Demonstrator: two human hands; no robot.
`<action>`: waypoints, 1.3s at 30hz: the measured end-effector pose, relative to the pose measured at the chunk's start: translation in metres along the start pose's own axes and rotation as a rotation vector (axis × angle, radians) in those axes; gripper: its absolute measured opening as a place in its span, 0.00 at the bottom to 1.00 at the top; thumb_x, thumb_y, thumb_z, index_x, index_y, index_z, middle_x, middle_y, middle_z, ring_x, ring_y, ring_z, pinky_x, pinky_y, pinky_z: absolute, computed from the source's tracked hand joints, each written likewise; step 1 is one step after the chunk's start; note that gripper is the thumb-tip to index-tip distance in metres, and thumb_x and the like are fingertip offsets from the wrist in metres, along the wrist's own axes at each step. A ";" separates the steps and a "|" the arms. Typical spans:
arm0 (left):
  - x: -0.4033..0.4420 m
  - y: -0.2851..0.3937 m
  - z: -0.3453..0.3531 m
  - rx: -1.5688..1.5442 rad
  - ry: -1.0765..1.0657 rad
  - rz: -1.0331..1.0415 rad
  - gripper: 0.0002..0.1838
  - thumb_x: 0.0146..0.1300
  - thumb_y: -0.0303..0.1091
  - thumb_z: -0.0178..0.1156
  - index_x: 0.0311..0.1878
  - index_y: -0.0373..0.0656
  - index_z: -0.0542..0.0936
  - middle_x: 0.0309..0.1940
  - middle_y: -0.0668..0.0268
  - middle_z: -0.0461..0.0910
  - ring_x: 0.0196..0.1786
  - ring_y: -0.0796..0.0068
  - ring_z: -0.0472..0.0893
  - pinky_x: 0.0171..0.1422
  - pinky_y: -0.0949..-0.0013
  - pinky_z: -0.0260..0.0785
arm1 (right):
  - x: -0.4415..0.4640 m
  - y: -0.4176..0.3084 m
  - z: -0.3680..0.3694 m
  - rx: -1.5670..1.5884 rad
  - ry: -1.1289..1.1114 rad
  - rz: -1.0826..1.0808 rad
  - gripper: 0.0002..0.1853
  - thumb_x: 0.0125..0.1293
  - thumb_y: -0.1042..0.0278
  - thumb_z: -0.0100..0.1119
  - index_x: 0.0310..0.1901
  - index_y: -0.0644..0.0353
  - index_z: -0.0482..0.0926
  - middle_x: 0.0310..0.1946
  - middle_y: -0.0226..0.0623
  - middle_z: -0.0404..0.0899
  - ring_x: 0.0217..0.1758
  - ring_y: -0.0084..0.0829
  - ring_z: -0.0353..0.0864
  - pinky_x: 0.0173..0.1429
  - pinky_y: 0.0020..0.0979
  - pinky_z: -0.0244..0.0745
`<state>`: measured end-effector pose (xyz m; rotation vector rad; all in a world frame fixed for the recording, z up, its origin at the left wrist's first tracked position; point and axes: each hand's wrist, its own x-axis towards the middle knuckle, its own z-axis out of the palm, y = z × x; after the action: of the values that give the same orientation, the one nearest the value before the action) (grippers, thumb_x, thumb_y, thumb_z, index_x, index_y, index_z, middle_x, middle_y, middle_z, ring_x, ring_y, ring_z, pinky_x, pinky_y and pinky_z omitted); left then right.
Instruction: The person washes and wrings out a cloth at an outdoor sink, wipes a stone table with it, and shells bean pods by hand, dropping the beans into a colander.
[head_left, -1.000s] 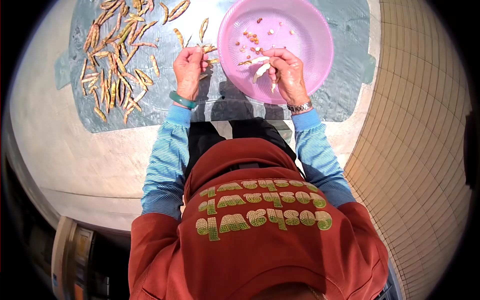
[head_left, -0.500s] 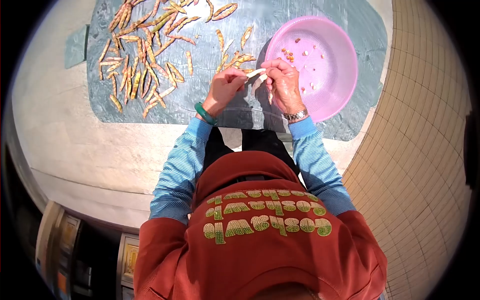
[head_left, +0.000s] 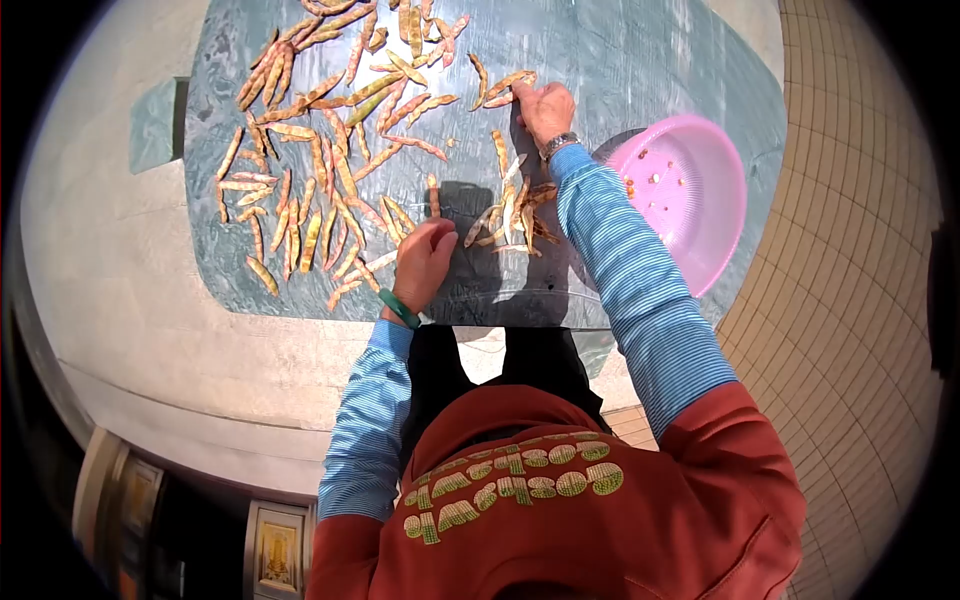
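Observation:
My right hand point(head_left: 545, 110) reaches out over the table, its fingers closed on a mottled bean pod point(head_left: 510, 84) near the back middle. Nearer to me, my left hand point(head_left: 425, 262) rests low with curled fingers, at the lower end of a single upright-lying bean pod point(head_left: 433, 192). A small heap of pods and pale opened husks point(head_left: 515, 212) lies between my forearms. To the right stands a pink plastic basin point(head_left: 722, 200) with a few loose beans point(head_left: 656, 179) inside; my right sleeve hides part of its left rim.
Many yellow-and-red pods point(head_left: 312, 235) are spread over the left side of the grey-green marbled table point(head_left: 600, 50). A stone-like block point(head_left: 155, 125) stands beyond its left edge. Tiled floor point(head_left: 840, 200) runs along the right.
My hands have parted from the pale opened pod they held together. The right has gone forward to a pod, the left has moved left to another. The view has shifted, so the table appears lower.

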<state>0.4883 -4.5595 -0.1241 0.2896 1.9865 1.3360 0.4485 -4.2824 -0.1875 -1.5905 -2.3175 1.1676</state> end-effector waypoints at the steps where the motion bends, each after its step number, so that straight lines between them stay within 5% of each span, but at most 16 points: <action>1: 0.001 -0.002 -0.003 -0.060 0.045 -0.015 0.07 0.58 0.30 0.58 0.37 0.37 0.78 0.25 0.62 0.79 0.28 0.73 0.78 0.35 0.73 0.70 | 0.010 0.000 0.007 -0.036 0.034 0.020 0.21 0.47 0.55 0.63 0.27 0.71 0.77 0.25 0.56 0.78 0.35 0.51 0.79 0.42 0.43 0.72; 3: 0.004 0.004 -0.013 -0.050 0.055 -0.052 0.06 0.58 0.29 0.58 0.38 0.37 0.78 0.25 0.65 0.78 0.28 0.79 0.76 0.34 0.75 0.68 | 0.007 -0.006 0.005 -0.099 -0.046 -0.106 0.23 0.47 0.54 0.63 0.30 0.72 0.77 0.24 0.54 0.78 0.30 0.50 0.80 0.38 0.40 0.73; 4: 0.010 0.003 -0.015 -0.112 0.095 -0.050 0.07 0.58 0.29 0.58 0.38 0.37 0.78 0.25 0.65 0.78 0.28 0.79 0.75 0.34 0.76 0.68 | -0.002 -0.008 -0.001 0.039 -0.219 0.078 0.17 0.50 0.60 0.62 0.29 0.70 0.76 0.21 0.46 0.78 0.21 0.39 0.79 0.30 0.34 0.73; 5: 0.016 0.007 -0.018 -0.172 0.138 -0.039 0.07 0.58 0.29 0.58 0.39 0.37 0.78 0.25 0.66 0.78 0.28 0.79 0.75 0.34 0.76 0.68 | -0.020 -0.011 -0.009 0.041 -0.217 0.072 0.17 0.50 0.60 0.62 0.29 0.70 0.76 0.21 0.46 0.78 0.21 0.39 0.79 0.30 0.34 0.73; 8: 0.026 0.048 -0.019 -0.174 0.123 -0.062 0.08 0.60 0.29 0.57 0.42 0.37 0.77 0.27 0.69 0.77 0.28 0.84 0.73 0.33 0.79 0.66 | -0.080 -0.042 -0.043 0.499 -0.535 0.129 0.05 0.56 0.73 0.57 0.27 0.64 0.73 0.17 0.30 0.74 0.16 0.18 0.72 0.21 0.20 0.66; 12: 0.032 0.070 -0.006 -0.425 -0.113 0.075 0.09 0.59 0.28 0.60 0.42 0.36 0.77 0.27 0.72 0.78 0.30 0.86 0.74 0.34 0.80 0.67 | -0.153 -0.061 -0.086 0.585 -0.794 0.115 0.05 0.61 0.73 0.56 0.29 0.64 0.74 0.16 0.30 0.74 0.15 0.16 0.71 0.19 0.17 0.65; 17: -0.001 0.110 0.014 -0.504 -0.257 -0.048 0.06 0.59 0.30 0.61 0.35 0.36 0.78 0.24 0.70 0.77 0.24 0.86 0.74 0.24 0.82 0.63 | -0.166 -0.040 -0.145 0.524 -0.854 -0.067 0.08 0.65 0.71 0.52 0.31 0.66 0.75 0.20 0.32 0.77 0.19 0.19 0.75 0.22 0.19 0.69; 24: -0.033 0.142 0.059 -0.424 -0.330 0.024 0.08 0.61 0.30 0.59 0.33 0.33 0.77 0.23 0.66 0.78 0.22 0.81 0.75 0.22 0.79 0.66 | -0.178 -0.029 -0.226 0.518 -0.962 -0.191 0.10 0.67 0.67 0.52 0.34 0.67 0.75 0.23 0.34 0.78 0.23 0.19 0.77 0.28 0.20 0.73; 32: -0.074 0.162 0.098 -0.286 -0.316 0.180 0.08 0.63 0.29 0.55 0.31 0.35 0.76 0.19 0.67 0.76 0.20 0.83 0.74 0.20 0.80 0.64 | -0.206 0.000 -0.270 0.420 -0.803 -0.377 0.12 0.67 0.65 0.52 0.29 0.64 0.74 0.19 0.30 0.76 0.21 0.18 0.76 0.25 0.19 0.70; 39: -0.078 0.152 0.092 0.038 -0.368 0.427 0.11 0.61 0.34 0.55 0.27 0.36 0.75 0.16 0.68 0.73 0.20 0.81 0.72 0.23 0.74 0.65 | -0.248 0.008 -0.266 0.444 -0.585 -0.261 0.13 0.65 0.66 0.51 0.25 0.64 0.73 0.18 0.30 0.74 0.16 0.17 0.73 0.19 0.20 0.67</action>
<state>0.5755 -4.4688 0.0236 0.9499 1.6931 1.3782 0.6927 -4.3459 0.0751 -0.8416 -2.2161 2.0923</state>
